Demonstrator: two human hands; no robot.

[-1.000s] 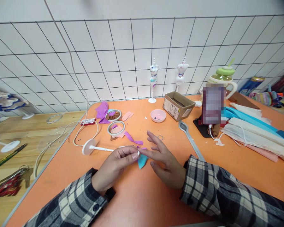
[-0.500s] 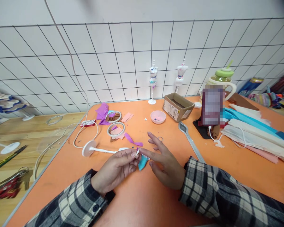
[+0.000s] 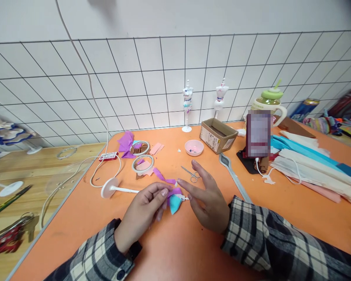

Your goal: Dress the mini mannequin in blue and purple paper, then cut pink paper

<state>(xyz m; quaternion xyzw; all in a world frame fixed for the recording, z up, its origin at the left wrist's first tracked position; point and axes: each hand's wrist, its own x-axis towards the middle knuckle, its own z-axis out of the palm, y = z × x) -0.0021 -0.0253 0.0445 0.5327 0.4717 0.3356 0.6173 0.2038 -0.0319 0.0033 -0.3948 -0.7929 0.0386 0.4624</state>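
Note:
My left hand pinches a purple paper strip between thumb and fingers, above the orange table. Just beneath the strip is a blue piece on a small white mannequin, whose neck tip points right. The mannequin's white stand lies on its side, with the round base to the left; my left hand hides part of the figure. My right hand is on the right of the strip, fingers spread, its index fingertip near a tiny pale scrap. Small scissors rest behind my right hand.
Tape rolls, purple paper and pink scraps lie at the back left. Behind are a pink bowl, a cardboard box and two upright mannequins. A phone, a mug and long paper strips occupy the right.
The purple strip now shows extended at my left fingers. My right hand has shifted slightly right, and more of the scissors is visible. The camera view has tilted a little.

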